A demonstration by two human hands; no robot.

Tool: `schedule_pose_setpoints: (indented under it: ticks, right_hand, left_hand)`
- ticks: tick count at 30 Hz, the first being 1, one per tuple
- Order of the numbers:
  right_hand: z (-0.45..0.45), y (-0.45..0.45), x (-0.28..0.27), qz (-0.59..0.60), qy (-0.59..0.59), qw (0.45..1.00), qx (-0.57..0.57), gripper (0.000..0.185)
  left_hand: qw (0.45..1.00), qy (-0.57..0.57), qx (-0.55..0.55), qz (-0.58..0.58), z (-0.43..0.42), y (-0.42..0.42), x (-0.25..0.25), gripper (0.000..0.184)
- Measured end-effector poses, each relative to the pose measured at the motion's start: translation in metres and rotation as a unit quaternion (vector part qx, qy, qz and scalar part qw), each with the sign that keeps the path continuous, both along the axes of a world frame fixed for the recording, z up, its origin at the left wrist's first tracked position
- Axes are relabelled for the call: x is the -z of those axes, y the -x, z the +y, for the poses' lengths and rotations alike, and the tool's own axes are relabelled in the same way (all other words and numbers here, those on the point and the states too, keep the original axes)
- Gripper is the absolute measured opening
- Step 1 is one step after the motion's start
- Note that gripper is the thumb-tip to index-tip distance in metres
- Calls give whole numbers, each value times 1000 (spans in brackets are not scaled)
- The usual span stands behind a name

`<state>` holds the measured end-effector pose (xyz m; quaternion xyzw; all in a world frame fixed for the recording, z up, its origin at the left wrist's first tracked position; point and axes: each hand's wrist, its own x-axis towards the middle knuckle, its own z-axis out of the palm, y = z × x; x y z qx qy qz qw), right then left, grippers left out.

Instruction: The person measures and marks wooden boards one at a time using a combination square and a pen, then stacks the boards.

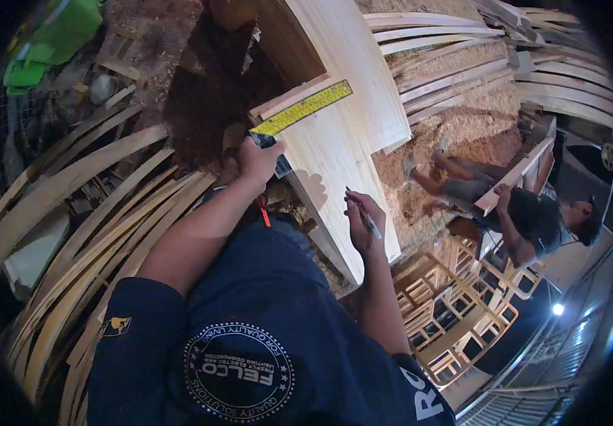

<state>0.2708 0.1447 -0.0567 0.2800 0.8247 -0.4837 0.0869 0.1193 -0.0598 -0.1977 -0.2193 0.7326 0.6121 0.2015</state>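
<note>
A pale wooden panel (349, 135) with a stepped edge lies in front of my body. Across it rests a yellow square ruler (306, 108) with a dark handle. My left hand (259, 162) is closed on that handle at the panel's near left edge, with the blade pointing up and right. Over the panel's lower right part, my right hand (365, 221) holds a pen (372, 224) between thumb and fingers. Its dark tip points up and left, close to the wood; whether it touches cannot be told.
Curved wooden strips (72, 170) are piled at the left, with more strips (434, 28) at the upper right. A person (534, 220) on the right holds a wooden piece (519, 174). Wooden chair frames (463, 319) stand at the lower right. A green object (58, 42) lies upper left.
</note>
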Motion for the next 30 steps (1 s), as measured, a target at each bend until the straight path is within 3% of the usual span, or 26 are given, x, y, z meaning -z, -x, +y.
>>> schedule_pose_setpoints:
  ticks: [2,4,12,30]
  right_hand:
    - [2,-1,0,-1,3,1000,4,21]
    - [4,-4,4,5,7,1000,7,21]
    - [3,3,3,20,-3,1000,-9,20]
    - [12,27,14,8,5,999,-33,21]
  left_hand:
    - [1000,-1,-1,-30,2,-2,6,36]
    - [997,-18,3,-79,1,7,-27,39]
    - [995,26,7,-95,1,12,-46,40]
    - [992,52,14,-111,2,12,-29,38]
